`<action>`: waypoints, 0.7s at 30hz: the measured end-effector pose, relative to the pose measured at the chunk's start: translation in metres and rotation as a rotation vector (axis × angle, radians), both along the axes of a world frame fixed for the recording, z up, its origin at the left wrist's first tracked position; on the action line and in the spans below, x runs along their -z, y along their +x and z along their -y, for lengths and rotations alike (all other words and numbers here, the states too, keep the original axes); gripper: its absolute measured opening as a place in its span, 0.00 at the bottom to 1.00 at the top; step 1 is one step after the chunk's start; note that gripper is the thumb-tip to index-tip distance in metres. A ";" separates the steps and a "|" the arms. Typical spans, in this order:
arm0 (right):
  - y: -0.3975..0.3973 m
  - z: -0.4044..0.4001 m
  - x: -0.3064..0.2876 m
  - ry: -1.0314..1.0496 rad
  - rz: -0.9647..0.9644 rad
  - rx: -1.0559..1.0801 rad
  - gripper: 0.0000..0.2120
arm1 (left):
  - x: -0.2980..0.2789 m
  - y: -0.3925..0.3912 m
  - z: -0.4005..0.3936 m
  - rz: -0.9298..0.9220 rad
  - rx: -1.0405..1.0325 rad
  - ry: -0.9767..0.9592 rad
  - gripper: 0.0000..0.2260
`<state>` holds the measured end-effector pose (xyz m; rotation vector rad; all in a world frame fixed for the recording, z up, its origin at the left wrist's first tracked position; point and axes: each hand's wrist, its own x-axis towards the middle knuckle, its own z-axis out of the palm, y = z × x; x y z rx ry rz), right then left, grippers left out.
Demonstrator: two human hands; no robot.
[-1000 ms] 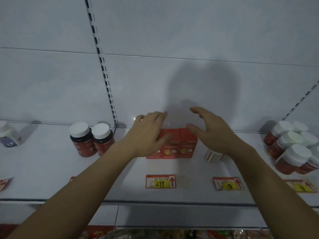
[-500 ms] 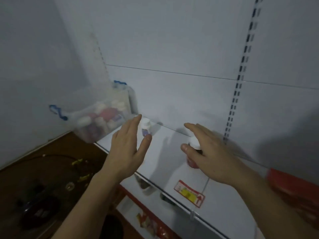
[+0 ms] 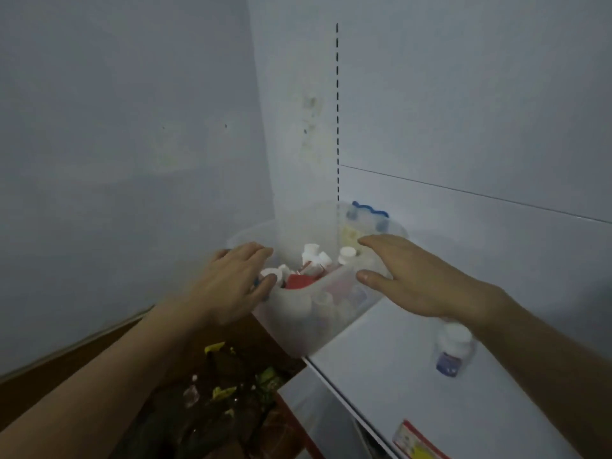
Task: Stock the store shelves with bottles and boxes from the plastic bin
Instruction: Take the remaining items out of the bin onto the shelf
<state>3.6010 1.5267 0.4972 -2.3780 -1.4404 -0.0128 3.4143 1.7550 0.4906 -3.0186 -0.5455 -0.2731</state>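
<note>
A clear plastic bin (image 3: 299, 329) with blue clips stands at the left end of the white shelf (image 3: 390, 366), partly over its edge. Inside lie several white-capped bottles (image 3: 313, 255) and a red box (image 3: 298, 281). My left hand (image 3: 231, 286) hovers over the bin's left rim, fingers relaxed and empty. Over the bin's right side, my right hand (image 3: 407, 276) is spread flat and holds nothing. A small white bottle with a blue label (image 3: 452, 349) stands on the shelf under my right wrist.
A grey wall closes the left side. A slotted shelf upright (image 3: 337, 111) runs up behind the bin. A red and yellow price tag (image 3: 417, 442) sits on the shelf front. Below lie a brown floor and dark clutter with yellow scraps (image 3: 225, 392).
The view has swung left from the red boxes on the shelf to the bin. Both empty hands have moved from the boxes to just above the bin.
</note>
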 end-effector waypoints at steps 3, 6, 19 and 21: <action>0.029 -0.061 0.000 -0.074 0.028 0.039 0.31 | -0.008 0.028 -0.043 -0.144 0.089 -0.060 0.34; 0.049 -0.106 -0.001 -0.157 -0.014 0.046 0.29 | -0.015 0.060 -0.074 -0.277 0.179 -0.162 0.26; 0.102 -0.213 0.037 -0.616 -0.076 -0.006 0.30 | 0.016 0.131 -0.110 -0.534 0.190 -0.145 0.26; 0.107 -0.215 0.041 -0.617 -0.107 0.002 0.29 | 0.018 0.131 -0.112 -0.544 0.192 -0.153 0.29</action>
